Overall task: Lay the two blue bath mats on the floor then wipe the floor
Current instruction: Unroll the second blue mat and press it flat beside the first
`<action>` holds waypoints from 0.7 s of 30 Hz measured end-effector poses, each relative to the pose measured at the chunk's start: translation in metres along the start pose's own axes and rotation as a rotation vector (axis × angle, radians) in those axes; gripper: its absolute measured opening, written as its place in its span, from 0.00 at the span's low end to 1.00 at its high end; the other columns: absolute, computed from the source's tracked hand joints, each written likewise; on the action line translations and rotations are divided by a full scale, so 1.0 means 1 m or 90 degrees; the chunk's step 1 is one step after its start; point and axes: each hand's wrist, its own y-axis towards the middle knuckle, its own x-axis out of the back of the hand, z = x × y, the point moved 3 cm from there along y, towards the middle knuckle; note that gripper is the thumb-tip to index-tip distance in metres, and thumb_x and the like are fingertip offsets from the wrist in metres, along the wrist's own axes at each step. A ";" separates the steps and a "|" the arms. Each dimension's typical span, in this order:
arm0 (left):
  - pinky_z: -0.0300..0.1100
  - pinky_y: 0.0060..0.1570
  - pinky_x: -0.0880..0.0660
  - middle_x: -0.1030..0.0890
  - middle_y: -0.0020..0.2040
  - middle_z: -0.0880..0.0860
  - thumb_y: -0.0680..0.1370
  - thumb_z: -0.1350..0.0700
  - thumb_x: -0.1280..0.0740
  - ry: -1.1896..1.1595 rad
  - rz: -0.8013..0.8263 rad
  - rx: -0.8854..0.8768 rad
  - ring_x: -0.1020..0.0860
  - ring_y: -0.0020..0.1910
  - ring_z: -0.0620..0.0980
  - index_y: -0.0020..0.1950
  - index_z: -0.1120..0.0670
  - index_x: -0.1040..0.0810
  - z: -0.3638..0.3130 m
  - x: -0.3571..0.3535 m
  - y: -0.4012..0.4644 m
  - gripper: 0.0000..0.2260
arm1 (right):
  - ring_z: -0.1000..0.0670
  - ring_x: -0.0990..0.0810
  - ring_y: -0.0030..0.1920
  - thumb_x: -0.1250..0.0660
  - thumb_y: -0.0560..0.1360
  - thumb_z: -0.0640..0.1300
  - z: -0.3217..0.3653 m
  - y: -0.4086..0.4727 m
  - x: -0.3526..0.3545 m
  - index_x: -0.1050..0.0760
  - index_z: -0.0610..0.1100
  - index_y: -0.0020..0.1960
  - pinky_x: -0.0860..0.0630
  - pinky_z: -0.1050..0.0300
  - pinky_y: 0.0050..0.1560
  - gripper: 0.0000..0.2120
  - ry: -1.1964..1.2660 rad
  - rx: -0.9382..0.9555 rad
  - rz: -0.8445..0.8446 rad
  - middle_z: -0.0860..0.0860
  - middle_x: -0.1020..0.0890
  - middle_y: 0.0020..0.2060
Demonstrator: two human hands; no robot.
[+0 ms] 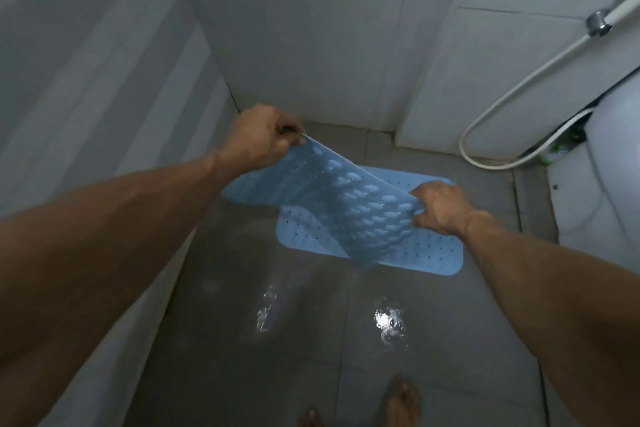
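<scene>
Head view: two blue mats, one held (349,204), one floored (419,250)

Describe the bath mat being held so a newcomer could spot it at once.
On the wet grey floor by the back wall lies one blue mat. The held mat hangs above it, stretched between both hands, its suction-cup underside showing.

The room was a small tiled wet area. The walls (311,45) were clad in large pale grey-white tiles with dark grout lines, meeting at a corner on the left. The floor (311,340) was grey tile, wet, with standing water reflecting light overhead in two bright patches. A white hose (512,87) hung in a loop from a chrome fitting (598,23) on the right-hand wall. Lighting was dim and bluish.
</scene>
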 end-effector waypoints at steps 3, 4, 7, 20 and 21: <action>0.47 0.49 0.22 0.15 0.41 0.50 0.70 0.49 0.31 -0.048 -0.009 0.035 0.18 0.45 0.51 0.46 0.50 0.16 0.013 0.014 -0.010 0.09 | 0.38 0.20 0.55 0.33 0.74 0.48 0.028 -0.007 -0.029 0.27 0.47 0.61 0.23 0.43 0.57 0.16 0.130 -0.012 0.005 0.41 0.18 0.55; 0.47 0.48 0.22 0.16 0.39 0.50 0.70 0.50 0.31 -0.055 -0.010 0.043 0.18 0.44 0.51 0.45 0.51 0.16 0.016 0.014 -0.014 0.08 | 0.38 0.20 0.52 0.32 0.73 0.48 0.034 -0.010 -0.037 0.28 0.48 0.60 0.22 0.43 0.55 0.16 0.167 -0.018 0.006 0.41 0.18 0.52; 0.45 0.46 0.23 0.16 0.39 0.52 0.70 0.51 0.31 -0.055 -0.027 0.073 0.19 0.43 0.52 0.44 0.52 0.17 0.026 0.016 -0.031 0.07 | 0.41 0.21 0.48 0.28 0.71 0.49 0.051 -0.019 -0.053 0.28 0.49 0.59 0.23 0.49 0.52 0.19 0.242 -0.022 0.024 0.44 0.19 0.49; 0.30 0.33 0.32 0.18 0.39 0.51 0.73 0.53 0.27 0.070 0.153 0.158 0.23 0.35 0.44 0.48 0.53 0.16 0.036 -0.009 -0.114 0.06 | 0.40 0.20 0.56 0.37 0.81 0.51 -0.017 -0.093 -0.190 0.30 0.51 0.68 0.26 0.49 0.59 0.16 0.367 -0.066 0.105 0.44 0.18 0.55; 0.32 0.34 0.32 0.18 0.38 0.52 0.73 0.52 0.26 0.086 0.179 0.165 0.23 0.37 0.47 0.47 0.54 0.15 0.039 -0.020 -0.121 0.07 | 0.41 0.21 0.59 0.36 0.81 0.52 -0.029 -0.098 -0.188 0.29 0.54 0.69 0.27 0.51 0.61 0.17 0.370 -0.046 0.135 0.47 0.18 0.58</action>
